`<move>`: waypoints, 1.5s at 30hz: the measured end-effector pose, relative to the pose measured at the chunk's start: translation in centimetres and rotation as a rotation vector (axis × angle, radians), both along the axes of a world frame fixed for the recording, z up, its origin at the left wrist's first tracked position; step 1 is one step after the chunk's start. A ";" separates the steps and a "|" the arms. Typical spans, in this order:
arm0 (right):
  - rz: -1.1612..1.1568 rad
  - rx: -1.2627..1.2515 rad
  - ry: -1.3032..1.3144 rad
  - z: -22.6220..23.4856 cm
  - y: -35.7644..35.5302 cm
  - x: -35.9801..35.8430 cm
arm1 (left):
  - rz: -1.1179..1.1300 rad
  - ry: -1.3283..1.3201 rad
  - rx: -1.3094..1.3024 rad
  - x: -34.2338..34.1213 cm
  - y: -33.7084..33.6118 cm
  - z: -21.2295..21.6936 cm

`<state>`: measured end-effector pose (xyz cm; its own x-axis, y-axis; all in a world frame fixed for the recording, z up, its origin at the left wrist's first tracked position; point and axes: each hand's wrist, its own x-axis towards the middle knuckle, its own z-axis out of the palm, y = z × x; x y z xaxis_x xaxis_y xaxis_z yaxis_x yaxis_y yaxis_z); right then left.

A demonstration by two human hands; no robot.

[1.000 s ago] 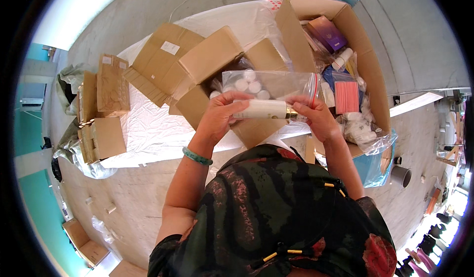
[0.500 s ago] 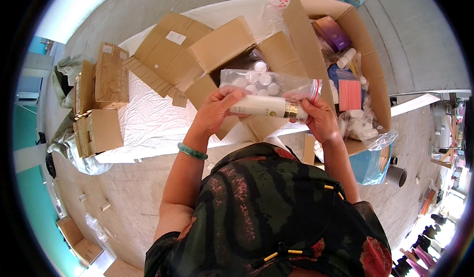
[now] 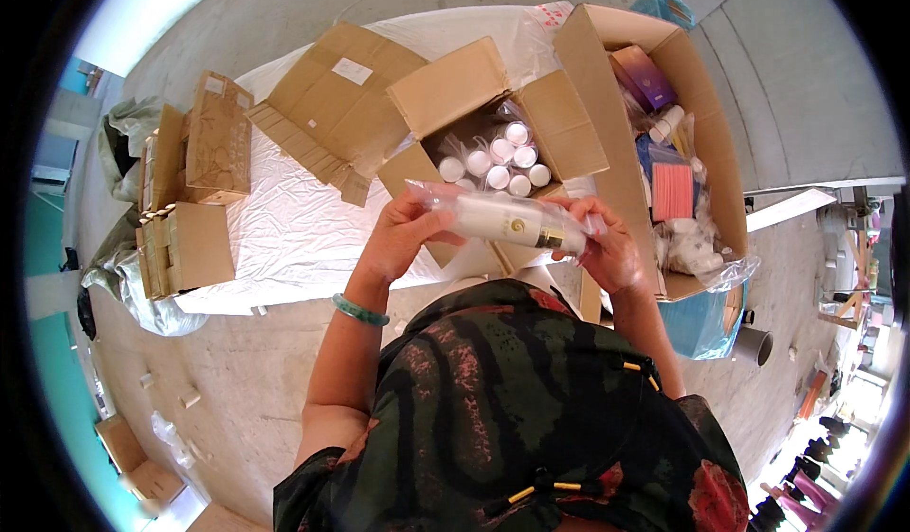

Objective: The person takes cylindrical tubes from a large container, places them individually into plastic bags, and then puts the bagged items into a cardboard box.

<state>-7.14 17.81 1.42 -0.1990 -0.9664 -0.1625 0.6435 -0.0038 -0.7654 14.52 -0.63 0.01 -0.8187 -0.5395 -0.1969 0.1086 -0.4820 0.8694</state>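
A white bottle (image 3: 500, 221) with a gold band lies crosswise in front of me, with a clear plastic bag (image 3: 428, 191) close around it. My left hand (image 3: 406, 236) is closed on its left end, thumb on top. My right hand (image 3: 607, 247) pinches the bag at the gold-banded end; some of its fingers are hidden. Just beyond my hands, an open cardboard box (image 3: 447, 86) holds several white-capped bottles (image 3: 500, 177) standing upright, some in clear plastic.
A larger cardboard box (image 3: 592, 105) on the right holds a purple box (image 3: 645, 77), a pink stack (image 3: 672, 191) and crumpled plastic. Smaller cartons (image 3: 218, 143) stand at the left on the white-covered table (image 3: 284, 238). A grey pipe (image 3: 754, 345) lies on the floor.
The bag, earlier spread flat behind the bottle with its zip edge upright, is now folded closely around it. Both hands have come slightly nearer, uncovering the bottles in the box.
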 end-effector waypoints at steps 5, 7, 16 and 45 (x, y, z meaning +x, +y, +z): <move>0.005 0.075 0.131 1.3 -0.3 0.8 | 0.073 -0.067 0.026 -0.3 -0.3 -0.4; 0.032 0.019 0.283 2.5 -0.5 1.3 | 0.109 -0.095 0.047 -0.3 -0.3 -0.6; -0.080 0.208 0.676 1.6 -1.4 0.0 | 0.056 -0.032 -0.006 0.0 -0.6 -0.5; -0.100 -0.011 0.937 4.8 -9.9 -2.2 | 0.471 -0.254 0.076 0.7 -0.5 -0.5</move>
<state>-9.36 7.88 6.17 -0.3263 -0.9383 0.1146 -0.2377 -0.0359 -0.9707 15.20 -1.15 -0.47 -0.4134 -0.8131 -0.4099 0.1185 -0.4944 0.8611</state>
